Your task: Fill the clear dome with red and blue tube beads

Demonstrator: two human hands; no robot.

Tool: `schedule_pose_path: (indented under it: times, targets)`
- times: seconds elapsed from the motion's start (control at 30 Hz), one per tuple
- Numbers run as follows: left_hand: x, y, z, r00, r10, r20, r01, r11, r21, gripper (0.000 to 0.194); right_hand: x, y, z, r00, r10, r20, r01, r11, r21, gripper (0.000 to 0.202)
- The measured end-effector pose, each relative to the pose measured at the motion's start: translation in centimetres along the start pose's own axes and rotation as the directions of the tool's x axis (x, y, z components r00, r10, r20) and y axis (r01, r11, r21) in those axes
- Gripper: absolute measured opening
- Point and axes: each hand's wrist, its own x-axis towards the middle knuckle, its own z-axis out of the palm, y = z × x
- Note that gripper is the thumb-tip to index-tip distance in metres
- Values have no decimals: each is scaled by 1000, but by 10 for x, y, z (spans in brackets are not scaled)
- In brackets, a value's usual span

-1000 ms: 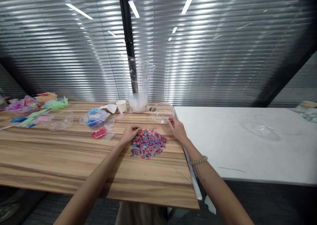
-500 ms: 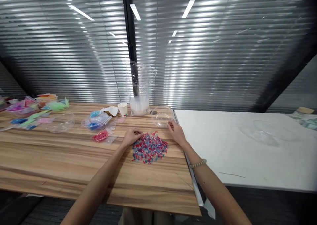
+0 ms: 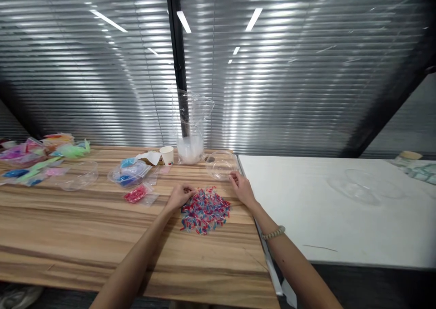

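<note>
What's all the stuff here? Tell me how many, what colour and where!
Wooden table: one, brown, front
White table: one, white, right
Small pieces: many, red and blue, piled on wood
Round clear container: one, colourless, behind pile
Paper cup: one, white, table's back
Tall bag: one, clear, right of cup
Red packet: one, red, left of pile
Packet bowl: one, clear, behind red packet
Second bowl: one, clear, farther left
Bags: several, mixed colours, far left
Clear plastic: count unclear, colourless, white table
Blinds: count unclear, grey, background
Bracelet: one, pale, right wrist
Left hand: one, bare, pile's left
Right hand: one, bare, container's edge
</note>
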Motion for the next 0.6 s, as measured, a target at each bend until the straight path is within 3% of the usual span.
schedule_pose_path:
  times: [0.13,0.37,0.47,0.6]
  targets:
    - [0,-4,2,998,-30,-51,24,993,-115,28,-1,-7,-2,1000,-16,-3,16,1000,0,24]
    - [-10,6,1,958,-30,-286,-32,977,-211,28,-11,-24,3,993,-113,37,114,993,-19,26]
    - [-17,18,-2,933,1,-360,-67,983,-171,23,-15,-31,6,981,-180,67,182,983,-31,24]
    - [-25,26,-4,889,174,-423,-197,980,-12,17,-17,-37,5,955,-285,88,289,957,-39,21]
